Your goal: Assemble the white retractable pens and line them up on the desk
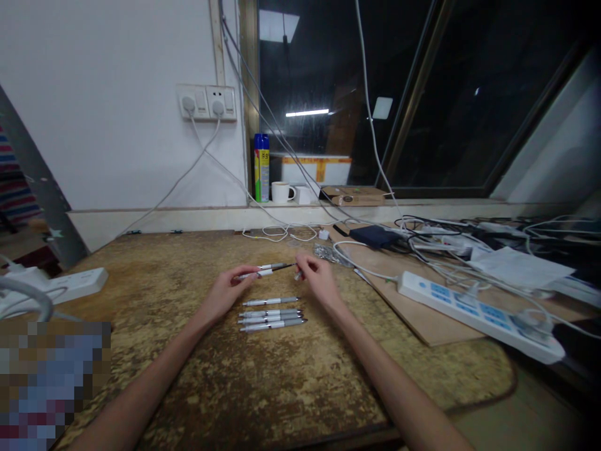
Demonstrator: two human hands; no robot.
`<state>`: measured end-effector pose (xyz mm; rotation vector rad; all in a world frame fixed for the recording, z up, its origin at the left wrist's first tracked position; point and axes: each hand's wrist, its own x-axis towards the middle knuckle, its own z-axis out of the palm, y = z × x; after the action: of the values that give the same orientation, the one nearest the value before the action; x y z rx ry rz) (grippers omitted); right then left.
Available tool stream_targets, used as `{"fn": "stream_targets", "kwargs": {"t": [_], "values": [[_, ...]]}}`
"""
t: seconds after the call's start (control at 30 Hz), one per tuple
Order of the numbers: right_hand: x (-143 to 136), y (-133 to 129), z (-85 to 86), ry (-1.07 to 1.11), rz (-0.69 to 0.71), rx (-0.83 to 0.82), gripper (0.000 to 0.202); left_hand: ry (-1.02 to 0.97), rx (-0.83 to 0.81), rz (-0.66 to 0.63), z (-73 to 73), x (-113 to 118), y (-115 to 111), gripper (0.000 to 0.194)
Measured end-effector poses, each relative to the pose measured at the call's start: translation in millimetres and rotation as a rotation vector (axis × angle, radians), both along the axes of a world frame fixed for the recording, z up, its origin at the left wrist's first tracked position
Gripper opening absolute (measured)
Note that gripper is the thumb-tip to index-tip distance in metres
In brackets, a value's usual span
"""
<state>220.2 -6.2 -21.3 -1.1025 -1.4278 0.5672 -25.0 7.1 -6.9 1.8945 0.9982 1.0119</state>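
Note:
My left hand (233,283) is closed in a pinch on a white pen (265,272), held nearly level above the table. A thin dark refill sticks out of its right end toward my right hand (315,275). Those right fingers are closed on a small grey pen part (298,275), mostly hidden by the fingertips. Just behind the held pen, a grey-and-white pen (277,266) shows in part. Nearer to me, between my forearms, a single pen (271,301) lies crosswise on the worn table, with a close group of several like pens (272,324) below it.
A clear plastic bag (331,253) lies beyond my right hand. On the right, a white power strip (479,316) rests across a brown board (422,319), with tangled cables behind. Another power strip (79,284) is at left. A spray can (261,168) and a mug (282,191) stand on the sill.

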Motion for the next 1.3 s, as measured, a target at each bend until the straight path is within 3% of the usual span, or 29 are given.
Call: {"fn": "stream_targets", "kwargs": {"t": [0.17, 0.7, 0.93, 1.3], "values": [[-9, 0, -5.9, -0.105, 0.095, 0.026, 0.034, -0.010, 0.027, 0.006, 0.9, -1, 1, 0.041], [-10, 1, -10.4, -0.067, 0.182, 0.001, 0.026, -0.004, 0.045, 0.046, 1.2, -3, 3, 0.039], [-4, 10, -12.4, 0.116, 0.079, -0.004, 0.024, -0.002, 0.063, 0.105, -0.4, -5, 7, 0.042], [-4, 7, -4.2, 0.261, 0.129, -0.065, 0.026, -0.007, 0.079, 0.123, -2.6, -8, 11, 0.042]]}}
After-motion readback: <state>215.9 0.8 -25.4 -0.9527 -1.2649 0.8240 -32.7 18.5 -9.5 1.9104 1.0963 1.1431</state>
